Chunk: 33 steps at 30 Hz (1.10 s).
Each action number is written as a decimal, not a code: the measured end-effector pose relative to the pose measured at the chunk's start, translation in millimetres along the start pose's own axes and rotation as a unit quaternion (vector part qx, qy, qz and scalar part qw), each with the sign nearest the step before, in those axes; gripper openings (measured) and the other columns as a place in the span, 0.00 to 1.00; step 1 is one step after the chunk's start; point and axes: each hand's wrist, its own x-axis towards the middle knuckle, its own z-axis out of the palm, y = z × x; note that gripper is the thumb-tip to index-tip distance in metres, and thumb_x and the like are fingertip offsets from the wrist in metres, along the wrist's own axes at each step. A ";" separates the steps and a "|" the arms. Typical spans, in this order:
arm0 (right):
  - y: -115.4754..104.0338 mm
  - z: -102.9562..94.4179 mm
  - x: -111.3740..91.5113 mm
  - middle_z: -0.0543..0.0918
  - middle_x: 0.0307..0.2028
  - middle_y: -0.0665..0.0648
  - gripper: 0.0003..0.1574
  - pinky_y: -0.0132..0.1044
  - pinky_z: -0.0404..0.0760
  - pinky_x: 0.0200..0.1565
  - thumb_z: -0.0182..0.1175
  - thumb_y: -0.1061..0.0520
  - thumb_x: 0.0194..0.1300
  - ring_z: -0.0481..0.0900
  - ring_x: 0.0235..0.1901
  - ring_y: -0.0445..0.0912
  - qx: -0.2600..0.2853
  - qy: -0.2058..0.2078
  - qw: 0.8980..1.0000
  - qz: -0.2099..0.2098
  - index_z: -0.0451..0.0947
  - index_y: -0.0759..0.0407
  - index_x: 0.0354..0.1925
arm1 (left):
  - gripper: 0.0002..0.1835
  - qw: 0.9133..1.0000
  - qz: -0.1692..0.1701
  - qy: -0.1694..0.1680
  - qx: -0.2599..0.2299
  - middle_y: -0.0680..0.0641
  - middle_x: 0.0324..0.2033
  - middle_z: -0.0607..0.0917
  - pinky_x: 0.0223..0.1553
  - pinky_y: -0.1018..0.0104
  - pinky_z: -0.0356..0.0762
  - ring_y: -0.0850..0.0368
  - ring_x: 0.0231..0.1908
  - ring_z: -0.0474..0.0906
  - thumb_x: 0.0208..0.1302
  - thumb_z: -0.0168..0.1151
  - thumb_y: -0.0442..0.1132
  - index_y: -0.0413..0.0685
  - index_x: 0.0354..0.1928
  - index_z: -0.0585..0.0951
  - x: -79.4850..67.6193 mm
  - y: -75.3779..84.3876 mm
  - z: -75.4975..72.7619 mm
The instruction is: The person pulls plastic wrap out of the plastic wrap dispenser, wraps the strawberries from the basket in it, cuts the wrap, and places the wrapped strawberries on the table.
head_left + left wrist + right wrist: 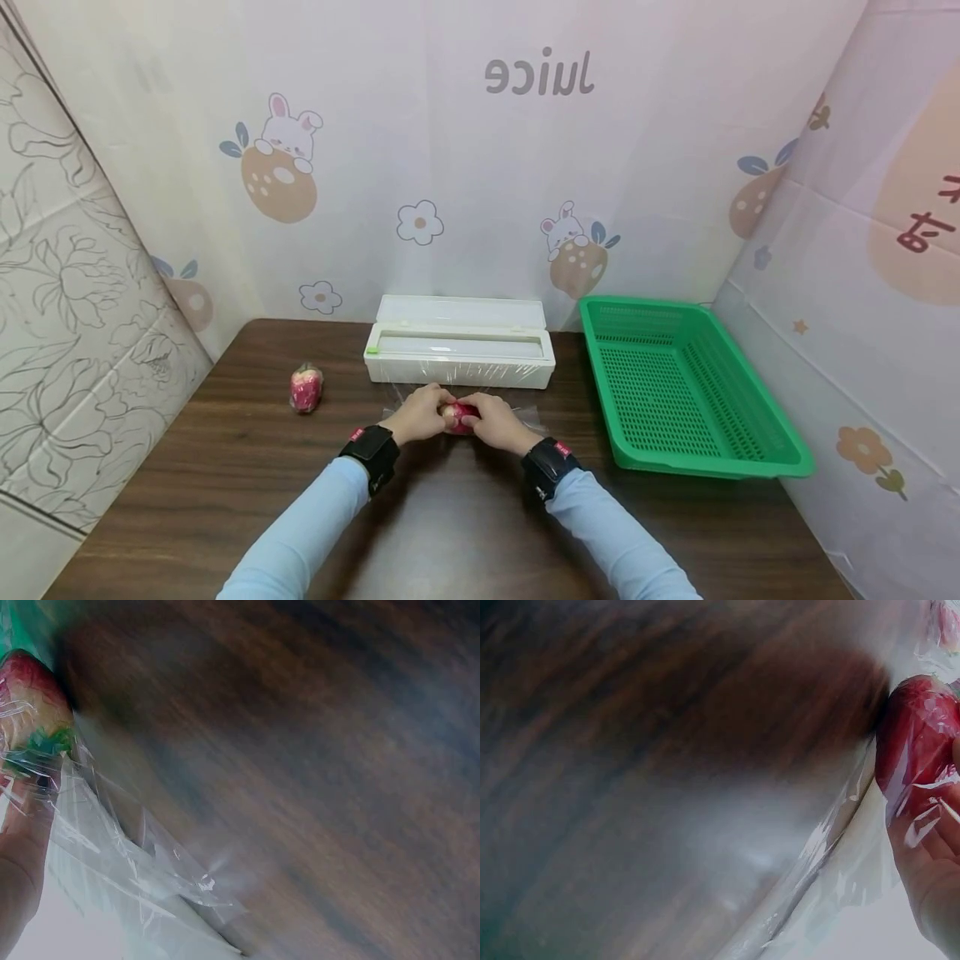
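A red strawberry (pixel 458 418) with a pale top lies on the table between the two hands, in front of the dispenser. My left hand (pixel 420 415) grips it from the left and my right hand (pixel 497 423) from the right, thumbs on the near side. In the left wrist view, green leaves show at the pale end of the strawberry (pixel 37 701), under clear film. Glossy cling film (pixel 832 817) stretches over the strawberry (pixel 915 739) and fingers in the right wrist view. That film runs back to the white cling film dispenser (pixel 459 372), whose lid stands up. Some fingertips are hidden.
Left of the dispenser lies another strawberry (pixel 306 390), wrapped in film. A green plastic basket (pixel 712 465) stands at the right of the brown wooden table (pixel 247 492). Printed curtains (pixel 480 183) hang behind and at the sides.
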 end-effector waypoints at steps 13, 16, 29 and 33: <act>4.2 -3.2 8.6 0.81 0.44 0.58 0.14 0.43 0.75 0.44 0.58 0.61 0.61 0.78 0.43 0.49 0.035 0.012 0.999 0.008 0.75 0.58 0.47 | 0.16 0.999 -0.019 -0.011 -0.030 0.47 0.38 0.83 0.41 0.62 0.74 0.57 0.38 0.77 0.54 0.59 0.33 0.42 0.47 0.77 8.2 -3.2 -2.4; 5.2 -4.0 10.1 0.81 0.42 0.56 0.11 0.41 0.75 0.41 0.57 0.60 0.61 0.78 0.39 0.47 0.026 0.017 1.000 0.004 0.75 0.56 0.44 | 0.13 1.000 -0.014 -0.008 -0.025 0.47 0.39 0.83 0.41 0.60 0.74 0.56 0.39 0.77 0.58 0.57 0.35 0.45 0.47 0.76 6.9 -2.6 -2.8; 7.8 -5.2 14.2 0.77 0.41 0.57 0.09 0.44 0.74 0.45 0.56 0.59 0.62 0.76 0.41 0.49 0.012 0.026 0.999 0.018 0.76 0.59 0.42 | 0.30 0.990 0.085 0.024 0.110 0.48 0.42 0.73 0.47 0.60 0.72 0.54 0.44 0.72 0.40 0.75 0.43 0.45 0.47 0.74 5.3 -10.1 8.1; 7.8 -3.0 13.3 0.78 0.45 0.60 0.14 0.46 0.74 0.48 0.56 0.58 0.63 0.76 0.45 0.52 0.008 0.028 0.999 0.015 0.76 0.62 0.46 | 0.27 0.986 0.099 0.055 0.120 0.48 0.40 0.73 0.44 0.60 0.73 0.53 0.42 0.73 0.41 0.74 0.40 0.44 0.46 0.75 4.8 -14.4 11.1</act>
